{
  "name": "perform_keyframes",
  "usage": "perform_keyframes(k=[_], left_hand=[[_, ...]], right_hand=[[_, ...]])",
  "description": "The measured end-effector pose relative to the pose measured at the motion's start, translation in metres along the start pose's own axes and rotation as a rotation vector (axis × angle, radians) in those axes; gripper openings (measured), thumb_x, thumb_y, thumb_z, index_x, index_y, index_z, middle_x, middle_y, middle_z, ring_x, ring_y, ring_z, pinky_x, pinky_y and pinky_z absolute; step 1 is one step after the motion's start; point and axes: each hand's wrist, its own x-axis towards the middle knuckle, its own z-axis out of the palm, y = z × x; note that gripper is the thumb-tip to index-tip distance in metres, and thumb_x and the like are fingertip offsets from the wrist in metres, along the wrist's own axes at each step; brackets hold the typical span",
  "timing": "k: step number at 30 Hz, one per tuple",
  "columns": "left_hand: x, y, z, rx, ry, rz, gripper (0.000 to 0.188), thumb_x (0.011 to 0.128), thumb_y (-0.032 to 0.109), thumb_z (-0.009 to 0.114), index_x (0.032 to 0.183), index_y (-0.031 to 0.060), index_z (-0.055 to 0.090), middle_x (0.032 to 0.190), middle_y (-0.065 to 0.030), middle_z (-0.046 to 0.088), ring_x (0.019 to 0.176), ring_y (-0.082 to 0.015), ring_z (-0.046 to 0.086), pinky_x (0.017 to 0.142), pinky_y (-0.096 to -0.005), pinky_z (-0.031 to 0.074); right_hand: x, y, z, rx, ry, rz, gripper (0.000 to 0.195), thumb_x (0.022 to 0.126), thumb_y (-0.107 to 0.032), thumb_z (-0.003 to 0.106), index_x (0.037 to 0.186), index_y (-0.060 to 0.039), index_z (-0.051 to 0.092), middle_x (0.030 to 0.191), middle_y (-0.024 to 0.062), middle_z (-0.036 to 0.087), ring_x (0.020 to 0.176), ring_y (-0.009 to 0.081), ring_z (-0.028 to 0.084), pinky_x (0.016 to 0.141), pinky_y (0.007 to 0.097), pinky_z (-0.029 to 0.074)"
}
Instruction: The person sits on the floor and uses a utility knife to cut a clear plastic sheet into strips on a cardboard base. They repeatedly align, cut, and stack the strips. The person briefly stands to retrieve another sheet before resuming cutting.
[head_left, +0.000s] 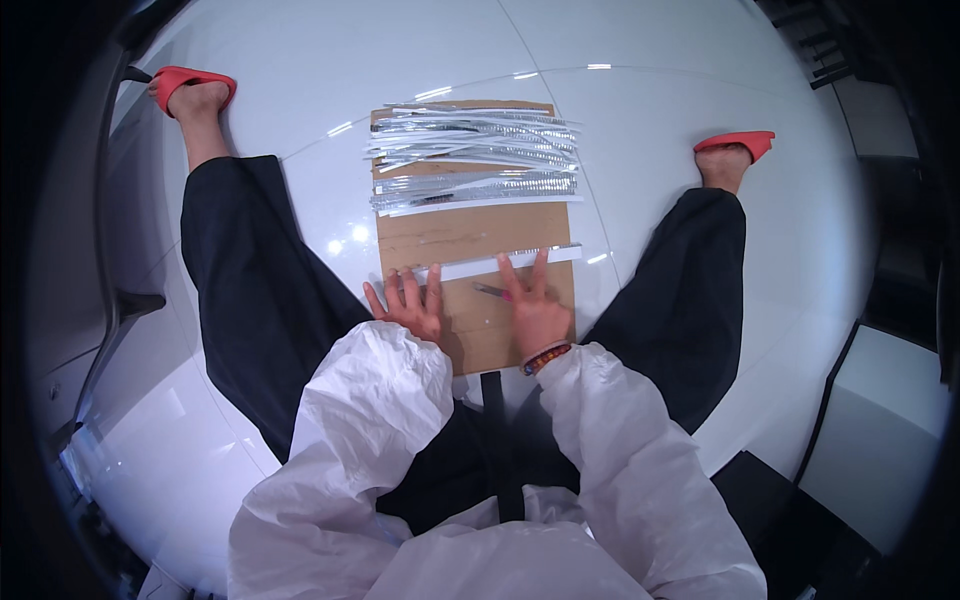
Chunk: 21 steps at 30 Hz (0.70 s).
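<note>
Before me a brown cardboard sheet (472, 229) lies on the floor. Across it runs a narrow white strip with a silvery edge (480, 266), tilted slightly up to the right. My left hand (411, 304) rests with spread fingers on the strip's left end. On its right part press two outstretched fingers of my right hand (538, 315), the other fingers curled. A slim cutting tool with a metal blade and pinkish handle (491, 290) pokes out leftward from beneath that hand, which appears to hold it; most of the handle is hidden.
Loose silver and white strips (472, 139) overlap on the cardboard's far part, with another bundle (480, 184) nearer. Some ends overhang its sides. My legs, in red slippers (196, 79), stretch out on both sides over glossy floor tiles (360, 45). Furniture (870, 397) stands at right.
</note>
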Motion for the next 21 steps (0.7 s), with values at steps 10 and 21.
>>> perform_keyframes(k=[10,21], left_hand=[[0.002,-0.001,-0.004,-0.129,0.066,0.023,0.053,0.087,0.005,0.059,0.138,0.0199,0.065,0.128,-0.0273,0.061,0.109,-0.0466,0.061,0.09,-0.0543,0.054],[-0.012,-0.051,0.025,-0.66,0.501,-0.448,0.044,0.085,-0.002,0.065,0.127,0.008,0.069,0.11,-0.0161,0.063,0.098,-0.0346,0.059,0.088,-0.0442,0.049]], right_hand=[[0.006,0.001,0.001,0.211,-0.126,0.061,0.056,0.098,-0.021,0.059,0.15,-0.037,0.048,0.154,0.033,0.037,0.077,0.0362,0.073,0.061,0.0447,0.059],[0.01,-0.034,-0.057,0.396,0.216,-0.087,0.042,0.099,-0.028,0.058,0.137,-0.008,0.056,0.094,0.0083,0.059,0.084,0.028,0.064,0.066,0.042,0.054]])
